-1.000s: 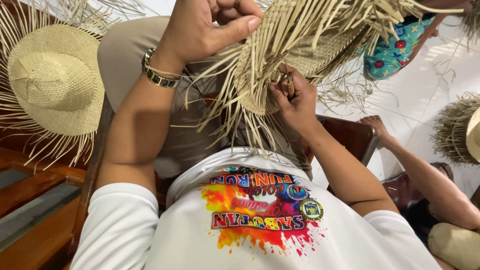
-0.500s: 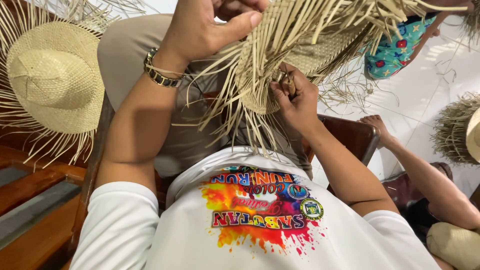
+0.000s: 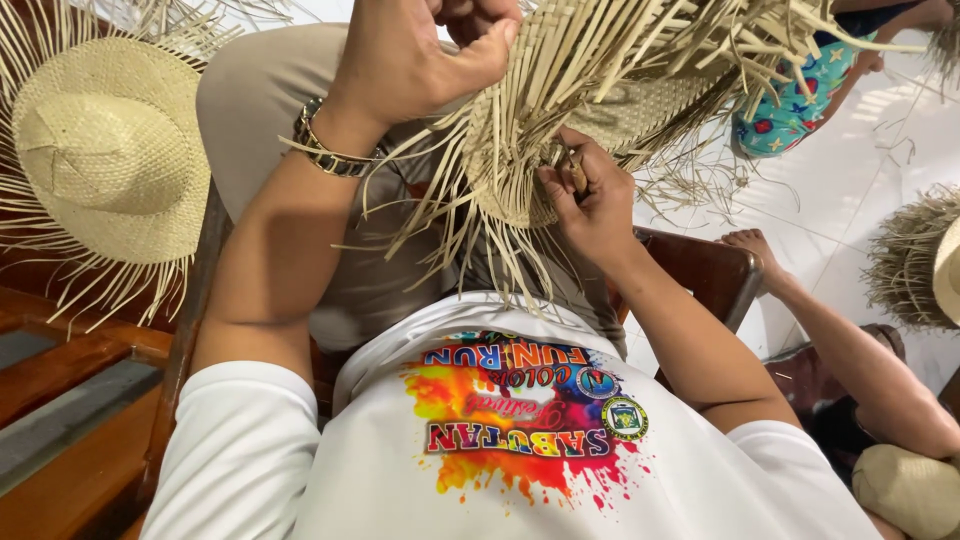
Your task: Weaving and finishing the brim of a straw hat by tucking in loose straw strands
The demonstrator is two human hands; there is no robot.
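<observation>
The half-woven straw hat (image 3: 600,110) sits up over the person's lap, its woven crown facing down toward them and loose pale strips fanning out past every edge. Those strip ends crowd the space around it: they hang down below the hat toward the grey trousers (image 3: 270,110) and bristle away beyond its far side, so there is little clear room close by. The only open stretch is the white tiled floor (image 3: 840,190) off past the hat's right-hand edge.

The left hand (image 3: 410,55) is closed over the hat's upper left rim, fingers curled tight onto a bundle of strips, thumb pressing across them. The wrist, with a metal bracelet (image 3: 325,150), bends upward from a forearm that rises steeply from the lap.

The right hand (image 3: 590,200) is just under the hat, pinching a few strips between thumb and fingertips at the woven edge; the forearm slopes down from the hat to the elbow by a brown wooden chair arm (image 3: 700,265).

Well left of the hat, a finished straw hat (image 3: 105,150) with a fringed brim rests on a wooden bench (image 3: 70,350). Right of the hat, another person's bare foot and leg (image 3: 830,320) stretch across the floor.
</observation>
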